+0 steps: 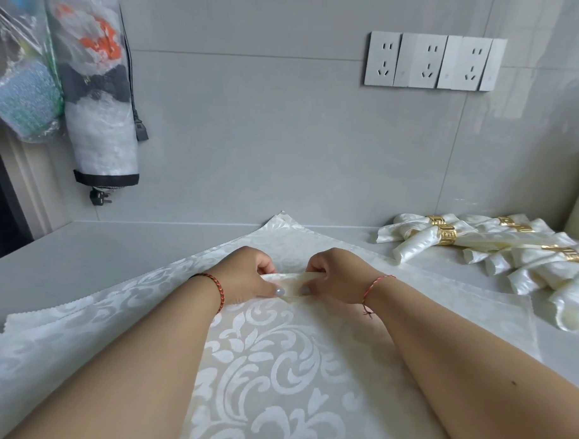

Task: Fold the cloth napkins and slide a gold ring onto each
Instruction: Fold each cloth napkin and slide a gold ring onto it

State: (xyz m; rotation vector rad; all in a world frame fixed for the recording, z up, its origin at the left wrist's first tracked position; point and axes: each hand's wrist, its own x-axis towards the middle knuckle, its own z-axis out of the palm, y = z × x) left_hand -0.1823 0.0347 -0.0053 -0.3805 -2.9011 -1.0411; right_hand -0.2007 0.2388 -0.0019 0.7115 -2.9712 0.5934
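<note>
Nearest the camera: both bare forearms reach forward over a cream damask napkin [270, 366], its raised white scroll-and-leaf pattern showing clearly; fabric looks smooth, slightly glossy, with a pinked zigzag edge visible at the left. It lies spread on the pale grey counter [93, 245], set diagonally, far corner pointing at the wall. Further on, left hand [246, 277] and right hand [332, 276] sit close together at the middle of the cloth, both curled and pinching a short rolled or folded ridge of the napkin [296, 282] between them, thumbs on the near side. Ridge's long axis runs left to right, crosswise to the arms; each hand has one end, neither clearly nearer. Judgement: this is an early roll or pleat, and the coming move depends on working that ridge across the flat cloth while keeping it straight; which direction it will travel cannot be told. A braided cord bracelet on each wrist. Further right, well apart from the hands, a pile of finished napkins [497, 256], soft tubes crossing one another, each cinched by a gold ring [446, 236] with a cut-out key pattern. No loose ring in view. Farthest: grey tiled wall, row of sockets [434, 62], hanging bagged items [99, 81] at upper left.
</note>
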